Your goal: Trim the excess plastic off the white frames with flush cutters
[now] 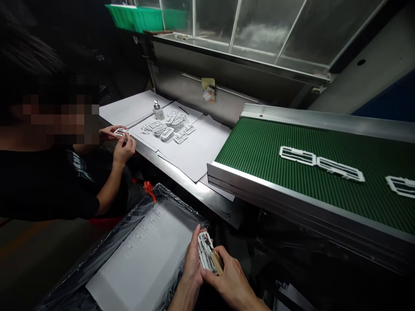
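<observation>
**Two hands on a stack of white plastic parts beside the conveyor**

The head view shows a dim workshop with a steel desk [194, 183] running from upper left to lower centre, covered with flat grey cardboard sheets [201, 149]. At right a green ribbed conveyor belt [259, 147] in a metal frame carries white plastic grille-shaped frames [320, 163] lying flat, one after another. Behind the desk stands a slanted glazed panel, with a green plastic bin [136, 17] on the ledge at top left.

At the bottom, the person's left hand [193, 263] and right hand [230, 280] meet over a small stack of white plastic parts [205, 255]. The left grip is wrapped around the stack's left side, fingers upright along it; the right grip closes on its lower right edge, where a tan piece shows between the fingers. The stack is held just beside the right edge of a black-film-lined box [106, 255] holding a grey cardboard sheet [149, 259], below the desk's front edge.

On the desk further back lies a loose pile of white plastic pieces [168, 127], with a small metal-topped bottle [158, 110] near it. At left a co-worker in a black shirt holds one white piece in both hands [121, 140] at the desk's edge.
</observation>
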`<state>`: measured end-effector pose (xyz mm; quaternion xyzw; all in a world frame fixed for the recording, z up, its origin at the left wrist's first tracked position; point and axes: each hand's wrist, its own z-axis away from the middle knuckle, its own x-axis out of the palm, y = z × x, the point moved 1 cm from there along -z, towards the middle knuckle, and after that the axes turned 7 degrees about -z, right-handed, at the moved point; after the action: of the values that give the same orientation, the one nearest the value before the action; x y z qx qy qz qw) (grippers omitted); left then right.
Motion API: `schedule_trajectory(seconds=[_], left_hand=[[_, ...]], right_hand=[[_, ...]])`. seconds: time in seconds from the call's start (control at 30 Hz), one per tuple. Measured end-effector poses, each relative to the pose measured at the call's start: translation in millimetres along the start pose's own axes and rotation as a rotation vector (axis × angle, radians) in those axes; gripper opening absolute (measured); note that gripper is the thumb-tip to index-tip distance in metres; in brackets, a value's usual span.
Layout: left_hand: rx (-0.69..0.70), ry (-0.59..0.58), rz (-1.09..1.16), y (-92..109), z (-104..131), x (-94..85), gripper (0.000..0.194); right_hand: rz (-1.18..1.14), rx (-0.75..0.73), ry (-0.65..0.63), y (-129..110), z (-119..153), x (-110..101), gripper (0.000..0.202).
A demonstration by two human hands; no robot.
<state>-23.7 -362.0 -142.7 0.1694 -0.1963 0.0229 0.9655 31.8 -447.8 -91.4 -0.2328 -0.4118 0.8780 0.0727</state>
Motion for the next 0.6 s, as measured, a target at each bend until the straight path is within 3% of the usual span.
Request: schedule_trajectory(seconds=[0.07, 0.23, 0.43, 0.5, 0.6], left_hand=[[0.002, -0.015, 0.072, 8, -5, -3.1, 0.030], [0.104, -0.177, 0.150, 27, -15, -11.7, 0.027], [0.145, -0.107, 0.046, 44, -34, -10.9, 0.027], [0.255, -0.076, -0.075, 67, -48, -9.5, 0.031], [0.629, 0.048, -0.565, 127, -78, -3.1, 0.041]], right_hand=[[0.011, -0.022, -0.001, -7, -10, 1, 0.020], [0.024, -0.063, -0.020, -26, -37, 0, 0.023], [0.064, -0.112, -0.020, -41, -64, 11, 0.027], [0.066, -0.162, -0.014, -45, -76, 12, 0.025], [0.088, -0.231, 0.161, -41, -110, 1, 0.030]])
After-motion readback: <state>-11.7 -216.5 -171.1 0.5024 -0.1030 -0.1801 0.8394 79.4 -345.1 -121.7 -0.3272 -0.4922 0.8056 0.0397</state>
